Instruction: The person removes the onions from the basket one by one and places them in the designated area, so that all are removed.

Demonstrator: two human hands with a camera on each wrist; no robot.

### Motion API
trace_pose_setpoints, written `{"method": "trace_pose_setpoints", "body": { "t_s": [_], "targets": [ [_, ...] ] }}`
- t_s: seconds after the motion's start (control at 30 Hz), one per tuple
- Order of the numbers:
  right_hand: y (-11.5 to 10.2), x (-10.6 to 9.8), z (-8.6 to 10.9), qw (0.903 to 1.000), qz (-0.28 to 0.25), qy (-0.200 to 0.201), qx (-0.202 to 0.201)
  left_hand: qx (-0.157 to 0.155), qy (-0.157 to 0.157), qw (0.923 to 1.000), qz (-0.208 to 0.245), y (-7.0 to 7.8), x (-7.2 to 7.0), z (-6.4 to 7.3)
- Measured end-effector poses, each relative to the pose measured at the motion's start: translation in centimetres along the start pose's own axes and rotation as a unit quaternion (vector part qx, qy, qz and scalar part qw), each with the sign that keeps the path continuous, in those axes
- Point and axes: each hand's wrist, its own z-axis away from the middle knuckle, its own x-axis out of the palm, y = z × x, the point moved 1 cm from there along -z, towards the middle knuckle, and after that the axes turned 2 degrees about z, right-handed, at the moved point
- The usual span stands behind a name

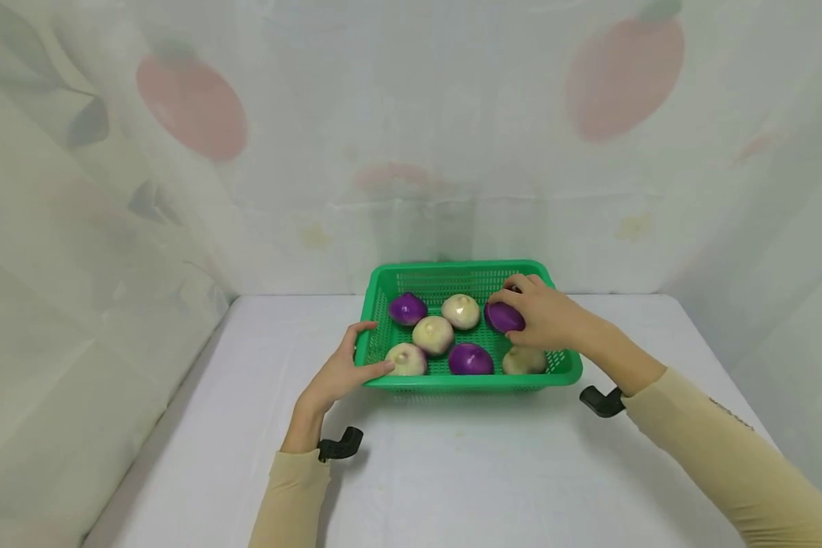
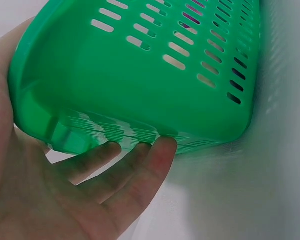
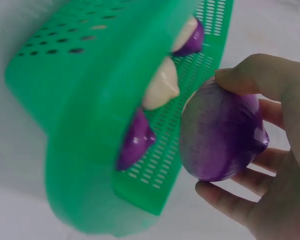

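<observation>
White cloth backdrop [image 1: 425, 114]: hangs behind the table and along both sides; faded red fruit prints.
Table [image 1: 452, 472]: white surface; basket stands on its far part.
Green basket [image 1: 452, 380]: slotted walls, long side toward the person; seven bulbs within its outline in head view.
Beige sleeves [image 1: 719, 457]: one on each forearm.
Left hand [image 1: 336, 375]: holds the basket's near left corner, thumb over the rim; three fingertips, spaced apart, against the outer wall.
Right hand [image 1: 546, 312]: over the basket's right part, thumb and fingers curled round one bulb.
Black wrist mounts [image 1: 340, 444]: one at each wrist.
Held bulb [image 3: 222, 132]: purple, in the right hand's grasp, far right of basket; contact with basket floor, cannot tell.
Other purple bulbs [image 1: 408, 309]: two; far left, near middle.
Cream bulbs [image 1: 433, 335]: four; far middle, centre, near left beside the left thumb, near right.
</observation>
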Motion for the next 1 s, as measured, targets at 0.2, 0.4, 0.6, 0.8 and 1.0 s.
{"method": "trace_pose_setpoints", "body": {
  "t_s": [0.2,0.4,0.6,0.8,1.0],
  "targets": [
    [-0.1,-1.5,0.7,0.9998,0.007,0.020,0.001,-0.001,-0.002,1.0000,-0.001,-0.1,0.0,0.1],
    [-0.3,-2.8,1.3,0.9995,0.003,0.029,0.010,0.003,-0.002,1.0000,-0.005,0.1,-0.1,0.1],
    [-0.2,-4.2,1.9,0.9986,-0.011,0.042,0.030,0.000,-0.002,1.0000,0.002,-0.1,-0.1,-0.1],
    [-0.2,-5.8,2.6,0.9962,-0.017,0.074,0.042,0.000,0.003,1.0000,-0.007,0.1,-0.2,0.1],
    [0.2,-7.1,3.4,0.9928,-0.024,0.093,0.071,-0.003,0.002,1.0000,-0.003,0.2,-0.2,0.1]
  ]
}}
